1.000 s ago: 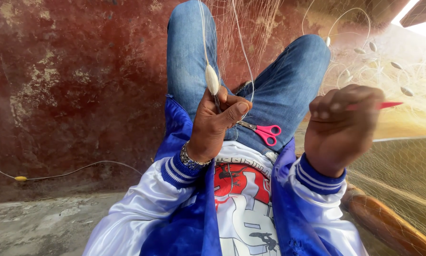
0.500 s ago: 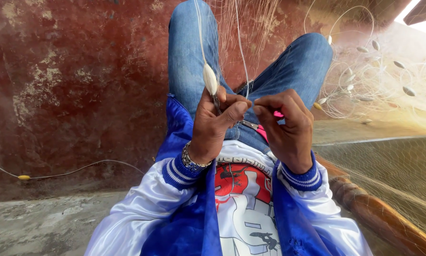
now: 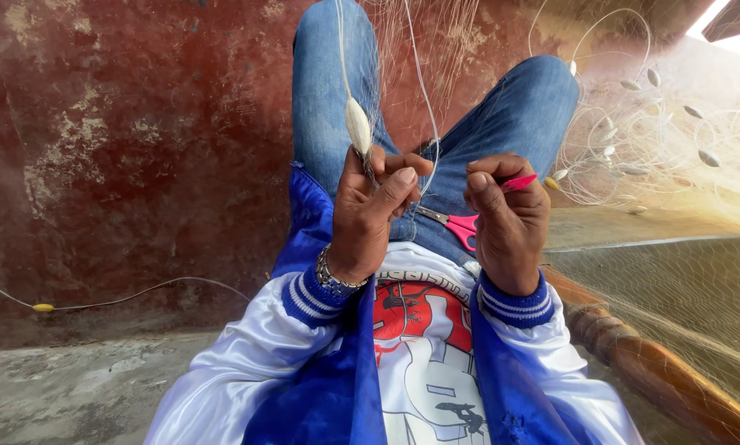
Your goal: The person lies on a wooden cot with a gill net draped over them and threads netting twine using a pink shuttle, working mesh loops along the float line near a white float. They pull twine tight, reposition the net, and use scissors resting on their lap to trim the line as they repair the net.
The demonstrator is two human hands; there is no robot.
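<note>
The left hand (image 3: 370, 210) pinches the net line (image 3: 419, 99) below a white float (image 3: 358, 125); the right hand (image 3: 510, 218) holds a pink tool (image 3: 520, 182) above scissors (image 3: 456, 222).

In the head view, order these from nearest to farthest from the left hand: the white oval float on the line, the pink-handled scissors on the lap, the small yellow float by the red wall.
1. White oval float: just above the left hand, touching its fingertips.
2. Pink-handled scissors: on the lap, to its right.
3. Small yellow float: far left, by the red wall.

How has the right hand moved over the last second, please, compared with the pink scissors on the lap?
Yes. The right hand swung in from out beyond the right knee and now sits beside the pink scissors, close to the left hand.
</note>
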